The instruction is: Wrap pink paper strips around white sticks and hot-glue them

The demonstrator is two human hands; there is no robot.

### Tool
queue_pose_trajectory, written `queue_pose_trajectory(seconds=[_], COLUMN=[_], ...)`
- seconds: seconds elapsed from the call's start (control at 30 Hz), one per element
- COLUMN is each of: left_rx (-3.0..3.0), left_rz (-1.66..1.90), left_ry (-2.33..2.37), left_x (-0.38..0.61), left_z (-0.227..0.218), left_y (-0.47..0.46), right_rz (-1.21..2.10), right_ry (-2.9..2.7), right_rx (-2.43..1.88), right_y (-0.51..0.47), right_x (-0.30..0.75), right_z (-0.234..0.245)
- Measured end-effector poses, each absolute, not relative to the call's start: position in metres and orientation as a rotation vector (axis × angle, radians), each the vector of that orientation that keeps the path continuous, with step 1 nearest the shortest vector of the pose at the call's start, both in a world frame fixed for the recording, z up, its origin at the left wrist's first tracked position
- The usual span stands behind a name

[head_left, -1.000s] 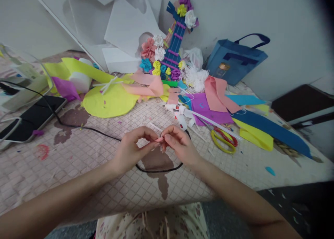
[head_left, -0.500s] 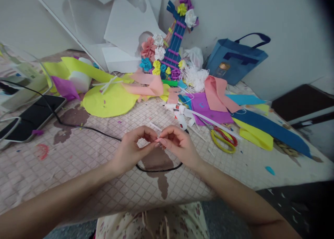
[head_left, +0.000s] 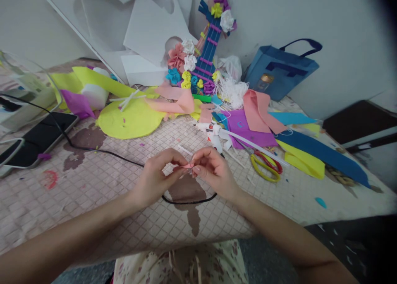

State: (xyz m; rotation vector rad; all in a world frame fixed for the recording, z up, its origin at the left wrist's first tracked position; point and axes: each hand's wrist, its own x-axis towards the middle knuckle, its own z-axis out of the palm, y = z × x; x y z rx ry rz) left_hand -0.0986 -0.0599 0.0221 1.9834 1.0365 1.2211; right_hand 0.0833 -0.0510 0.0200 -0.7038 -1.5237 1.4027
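Observation:
My left hand (head_left: 156, 178) and my right hand (head_left: 212, 172) meet above the checked cloth (head_left: 124, 193), fingertips together. Between them they pinch a small pink paper strip (head_left: 187, 166); both hands are closed on it. A black cable (head_left: 102, 152) loops on the cloth just under the hands. Behind my right hand lies a white glue gun (head_left: 214, 135), and the yellow and red scissors (head_left: 265, 167) rest to the right of it.
A blue paper guitar with paper flowers (head_left: 203, 56) leans on the wall beside white foam boards (head_left: 149, 31). A yellow paper circle (head_left: 130, 120), pink, purple and blue paper pieces, a blue bag (head_left: 279, 71) and a tablet (head_left: 37, 141) lie around.
The fingers of both hands have shifted slightly on the pink strip; the hands stay in the same place.

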Motion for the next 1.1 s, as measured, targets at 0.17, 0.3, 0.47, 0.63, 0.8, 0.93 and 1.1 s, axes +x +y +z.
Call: queue_pose_trajectory(seconds=[0.17, 0.3, 0.47, 0.63, 0.8, 0.93, 1.1], left_rx=[2.118, 2.194, 2.331, 2.463, 1.969, 1.382, 1.130], left_rz=[1.278, 1.284, 1.308, 1.291, 1.197, 1.010, 0.892], left_ry=[0.945, 0.911, 0.863, 0.848, 0.959, 0.843, 0.772], left_x=[-0.100, -0.101, -0.104, -0.106, -0.101, -0.098, -0.099], left_z=[0.024, 0.024, 0.018, 0.016, 0.025, 0.027, 0.022], left_y=[-0.060, -0.059, -0.057, -0.055, -0.057, -0.056, -0.052], right_rz=[1.235, 1.080, 1.164, 1.534, 1.626, 1.536, 1.535], right_ry=[-1.702, -1.821, -1.843, -1.694, -1.532, -1.487, -1.450], right_rx=[-0.632, -0.623, -0.683, -0.707, -0.600, -0.708, -0.789], right_y=[-0.049, -0.048, -0.047, -0.048, -0.047, -0.046, -0.043], right_x=[0.087, 0.090, 0.091, 0.092, 0.089, 0.088, 0.088], right_z=[0.022, 0.024, 0.027, 0.025, 0.022, 0.021, 0.018])
